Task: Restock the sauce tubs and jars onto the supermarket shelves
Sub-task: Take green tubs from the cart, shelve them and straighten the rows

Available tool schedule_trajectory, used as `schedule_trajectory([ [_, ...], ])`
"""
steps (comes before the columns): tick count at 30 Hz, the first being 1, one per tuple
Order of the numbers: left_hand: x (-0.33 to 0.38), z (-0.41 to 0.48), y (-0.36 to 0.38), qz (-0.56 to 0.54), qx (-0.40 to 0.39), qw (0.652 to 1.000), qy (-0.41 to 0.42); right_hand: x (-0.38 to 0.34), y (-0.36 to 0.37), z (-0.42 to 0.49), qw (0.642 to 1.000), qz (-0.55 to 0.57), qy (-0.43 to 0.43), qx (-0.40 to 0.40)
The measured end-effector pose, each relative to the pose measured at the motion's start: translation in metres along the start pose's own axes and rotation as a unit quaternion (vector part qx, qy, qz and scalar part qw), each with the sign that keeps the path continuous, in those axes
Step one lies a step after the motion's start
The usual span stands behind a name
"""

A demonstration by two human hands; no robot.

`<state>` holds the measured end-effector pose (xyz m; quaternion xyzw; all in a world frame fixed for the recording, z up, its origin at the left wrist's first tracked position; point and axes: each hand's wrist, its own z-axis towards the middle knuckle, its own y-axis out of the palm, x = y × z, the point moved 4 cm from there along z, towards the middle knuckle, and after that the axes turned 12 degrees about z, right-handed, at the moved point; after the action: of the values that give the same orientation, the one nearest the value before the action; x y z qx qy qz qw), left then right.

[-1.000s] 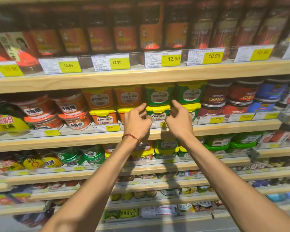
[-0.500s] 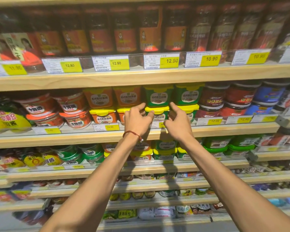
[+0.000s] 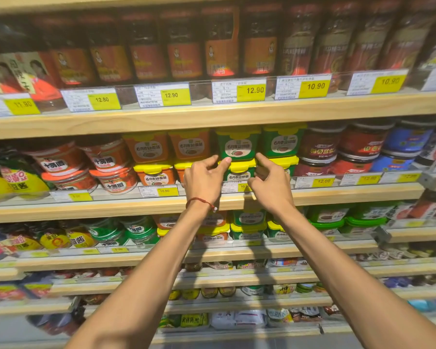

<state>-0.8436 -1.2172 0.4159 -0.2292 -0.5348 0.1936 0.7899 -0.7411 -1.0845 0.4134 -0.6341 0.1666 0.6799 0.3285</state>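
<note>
A green sauce tub with a yellow lid [image 3: 239, 172] sits at the front of the middle shelf [image 3: 337, 193], under a second green tub [image 3: 238, 144]. My left hand [image 3: 204, 181] holds the lower tub's left side, with its forefinger on the lid's edge. My right hand [image 3: 269, 183] holds the tub's right side with curled fingers, its forefinger pointing up. The hands hide the tub's lower corners. Orange tubs with yellow lids [image 3: 156, 176] stand to the left.
Tall sauce jars [image 3: 184, 59] line the top shelf behind yellow price tags [image 3: 254, 90]. Round red tubs [image 3: 113, 183] stand left and red and blue jars [image 3: 363, 144] right on the middle shelf. More green tubs [image 3: 248, 224] fill the shelf below.
Both hands stay at the lower green tub. Their forefingers have slid a little down from the upper tub's base toward the yellow lid.
</note>
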Motion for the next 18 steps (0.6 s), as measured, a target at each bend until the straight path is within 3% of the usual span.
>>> schedule_trajectory([
  [18, 0.0046, -0.0094, -0.0025, 0.012, 0.014, 1.000, 0.020, 0.0036, -0.0008, -0.0012, 1.000, 0.003, -0.007, -0.009],
])
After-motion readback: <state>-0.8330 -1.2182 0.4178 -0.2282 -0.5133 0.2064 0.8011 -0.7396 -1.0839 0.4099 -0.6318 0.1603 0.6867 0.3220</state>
